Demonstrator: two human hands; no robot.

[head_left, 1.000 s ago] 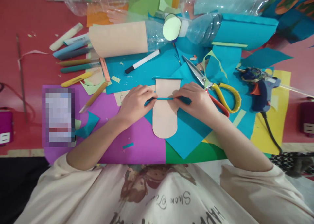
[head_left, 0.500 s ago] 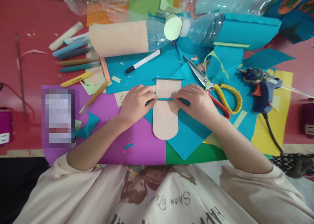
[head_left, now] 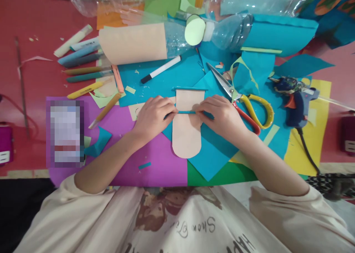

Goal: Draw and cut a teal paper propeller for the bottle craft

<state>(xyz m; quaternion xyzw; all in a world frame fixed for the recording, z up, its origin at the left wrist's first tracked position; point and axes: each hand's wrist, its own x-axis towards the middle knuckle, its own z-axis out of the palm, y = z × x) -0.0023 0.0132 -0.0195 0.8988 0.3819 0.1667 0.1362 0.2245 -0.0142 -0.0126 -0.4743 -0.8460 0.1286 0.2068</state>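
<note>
A peach paper cutout (head_left: 186,136) with a rounded lower end lies in front of me on blue paper (head_left: 212,159). Across its middle runs a narrow blue paper strip (head_left: 186,112). My left hand (head_left: 156,114) pinches the strip's left end, and my right hand (head_left: 219,114) pinches its right end. Fingertips of both hands press close to the cutout's sides, hiding the strip's ends in part. A second blue strip (head_left: 190,88) lies along the cutout's top edge, untouched.
Open scissors (head_left: 244,101) lie right of my right hand, with a glue gun (head_left: 299,101) beyond. A white marker (head_left: 161,69) sits ahead. Plastic bottles wrapped in peach paper (head_left: 133,42) and blue paper (head_left: 280,33) lie at the back. Several pens (head_left: 85,75) and a blurred phone (head_left: 66,131) are left.
</note>
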